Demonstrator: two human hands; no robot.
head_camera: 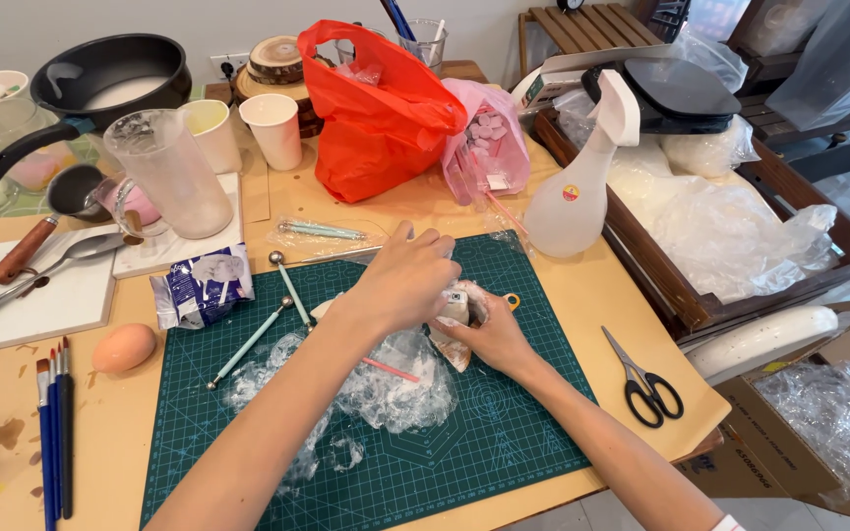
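Both hands meet over the middle of the green mat [504,433]: the left hand [407,280] is curled from above, fingers bent down onto a small pale lump [456,307] wrapped in clear film, while the right hand [494,334] cups that lump from below and grips it between thumb and fingers. The lump sits just off the mat, between the two palms, with loose film [386,383] spread under and in front of the wrists and a thin pink stick [391,370] lying on it. To handle this well, it seems best to let the right hand hold steady and do the peeling or pinching with the left fingertips only, pulling the film slowly so the soft piece is not dented or torn. Two ball-tipped tools [282,295] lie just left of the left forearm, apart from it. An egg [124,346] rests at the mat's left edge on the table [602,295], scissors [643,379] lie to the right, and a white spray bottle [573,197] stands behind.
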